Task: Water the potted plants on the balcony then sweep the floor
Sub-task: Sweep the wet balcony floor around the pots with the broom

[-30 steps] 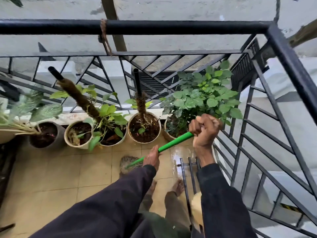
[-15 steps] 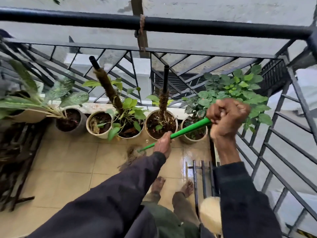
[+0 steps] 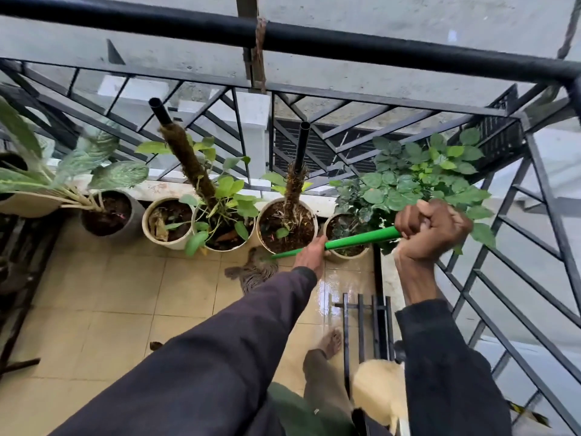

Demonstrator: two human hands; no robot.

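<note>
I hold a broom by its green handle (image 3: 355, 240) with both hands. My right hand (image 3: 432, 229) grips the top end, and my left hand (image 3: 309, 254) grips lower down. The bristle head (image 3: 253, 273) rests on the tan tiled floor (image 3: 103, 303), just in front of the pots. A row of potted plants lines the railing: a grey pot (image 3: 108, 212), a cream pot (image 3: 168, 223), a pothos pot with a moss pole (image 3: 220, 221), a second pole pot (image 3: 287, 225), and a bushy plant (image 3: 415, 180) at the right corner.
A black metal railing (image 3: 314, 42) encloses the balcony ahead and to the right. A wet patch (image 3: 342, 284) shines on the tiles near a low black rack (image 3: 366, 325). Dark clutter (image 3: 15, 265) lies at the left edge. My bare foot (image 3: 330, 343) stands by the rack.
The broom head has moved from the tiles in front of me up toward the pots. My view has swung left, so the pots sit further right in the frame.
</note>
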